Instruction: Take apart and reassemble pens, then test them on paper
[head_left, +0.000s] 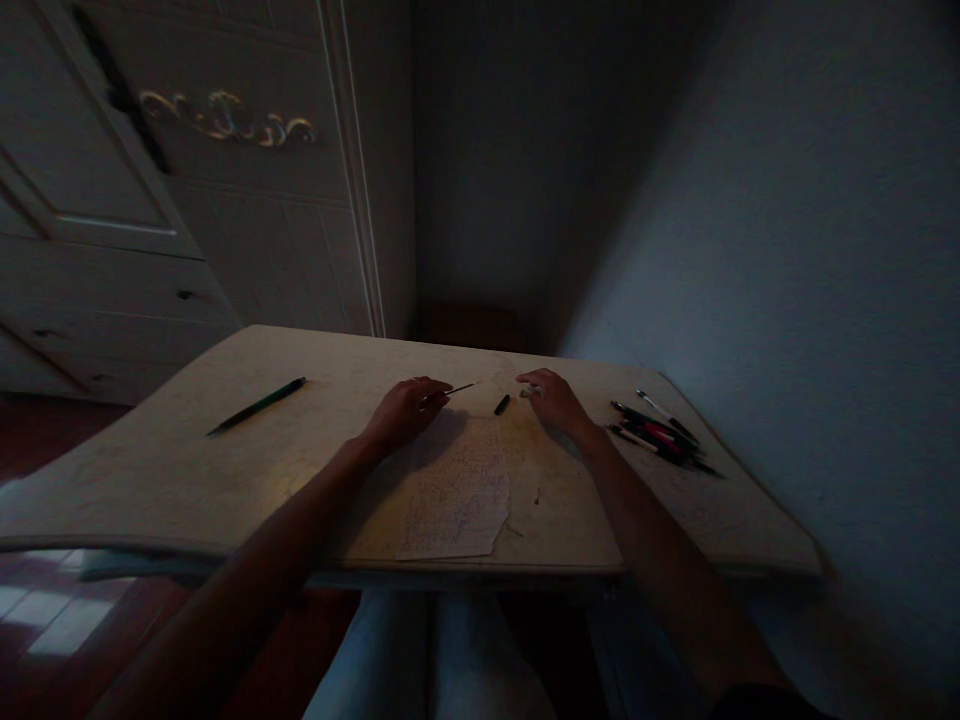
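rod (460, 389) pinched in left grip (411, 406); right grip (553, 396) unclear; black piece (502, 405) between, paper (459, 490) nearby

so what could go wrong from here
The small black cap lies loose between the two hands, so the right hand could knock it away. The written sheet lies loose beside the left hand, which grips a thin rod; a sideways move might drag or crease it. The pile of pens sits near the table's right edge, so a bump from the right arm might send one off.
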